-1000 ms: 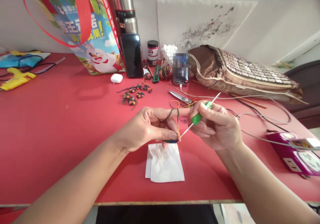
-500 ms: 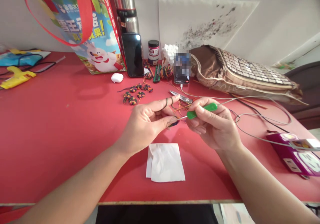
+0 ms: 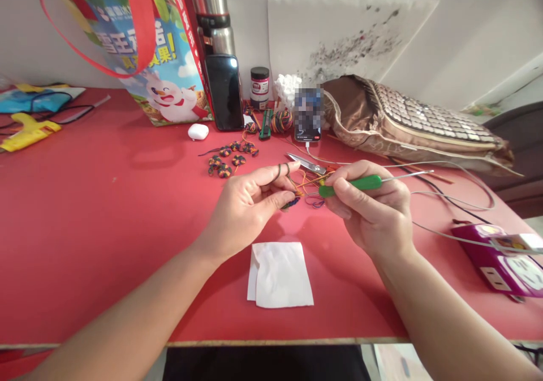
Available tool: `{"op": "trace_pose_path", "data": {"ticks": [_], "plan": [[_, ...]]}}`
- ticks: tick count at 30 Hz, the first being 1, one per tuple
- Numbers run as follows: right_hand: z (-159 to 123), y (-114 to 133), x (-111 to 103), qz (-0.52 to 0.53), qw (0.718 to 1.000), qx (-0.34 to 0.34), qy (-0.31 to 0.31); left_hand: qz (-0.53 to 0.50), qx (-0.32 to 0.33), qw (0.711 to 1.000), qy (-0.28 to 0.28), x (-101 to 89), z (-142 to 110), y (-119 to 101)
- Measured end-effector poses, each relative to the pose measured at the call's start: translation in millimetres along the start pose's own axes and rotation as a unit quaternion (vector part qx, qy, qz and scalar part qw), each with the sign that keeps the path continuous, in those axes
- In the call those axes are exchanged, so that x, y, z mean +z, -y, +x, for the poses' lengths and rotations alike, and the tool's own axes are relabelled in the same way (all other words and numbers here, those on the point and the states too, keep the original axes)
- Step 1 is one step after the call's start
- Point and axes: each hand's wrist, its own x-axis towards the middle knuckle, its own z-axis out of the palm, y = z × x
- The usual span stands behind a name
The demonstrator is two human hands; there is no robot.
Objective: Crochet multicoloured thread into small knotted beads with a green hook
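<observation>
Between the thumb and fingers of my left hand point(image 3: 250, 205) is a small dark multicoloured crochet piece point(image 3: 292, 202), partly hidden by the fingertips. Yarn is looped round that hand's raised index finger. My right hand point(image 3: 369, 211) grips a crochet hook point(image 3: 358, 184) by its green handle, with thin metal ends showing on both sides. The hook's left end is close to the crochet piece; whether it touches is too small to tell. Orange and yellow yarn strands point(image 3: 307, 180) lie behind the hands, near open scissors point(image 3: 307, 163).
Small crocheted flowers point(image 3: 224, 170) lie left of the hands. A folded white tissue point(image 3: 282, 276) is in front. Along the back stand a gift bag point(image 3: 165, 58), a dark phone point(image 3: 224, 92), a yarn ball point(image 3: 282, 121) and a lit phone point(image 3: 309, 115). A purple power strip point(image 3: 496, 256) sits right, with cables.
My right hand and the hook have moved slightly right, and the hook's left end has come away from my left fingertips. The left hand has shifted a little left.
</observation>
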Motion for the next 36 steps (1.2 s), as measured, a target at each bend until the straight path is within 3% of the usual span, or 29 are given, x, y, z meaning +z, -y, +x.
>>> {"op": "trace_pose_path", "data": {"ticks": [6, 10, 13, 18, 28, 32, 36], "plan": [[-9.2, -6.6, -2.1, -0.131, 0.983, -0.119, 0.05, -0.11, -0.056, 0.992, -0.032, -0.2, 2.1, 6.3], [-11.3, -4.5, 1.1, -0.269, 0.911, -0.29, 0.113, -0.156, -0.091, 0.981, -0.072, -0.5, 3.5, 8.0], [-12.3, -5.1, 2.3, -0.315, 0.873, -0.347, 0.135, -0.19, -0.112, 0.972, -0.076, -0.2, 3.7, 6.1], [-16.1, -11.3, 4.2, -0.327, 0.872, -0.345, 0.114, -0.193, -0.106, 0.972, -0.084, 0.1, 2.9, 5.2], [-18.0, -13.0, 10.3, -0.234, 0.945, -0.222, 0.06, -0.152, -0.095, 0.978, -0.105, -0.4, 3.4, 8.9], [-17.2, -13.5, 9.1, -0.24, 0.947, -0.206, 0.053, -0.159, -0.104, 0.976, -0.109, -0.4, 3.8, 9.6], [-15.9, -14.6, 7.1, -0.252, 0.934, -0.239, 0.088, -0.187, -0.133, 0.968, -0.1, -0.9, 4.1, 7.9]]}}
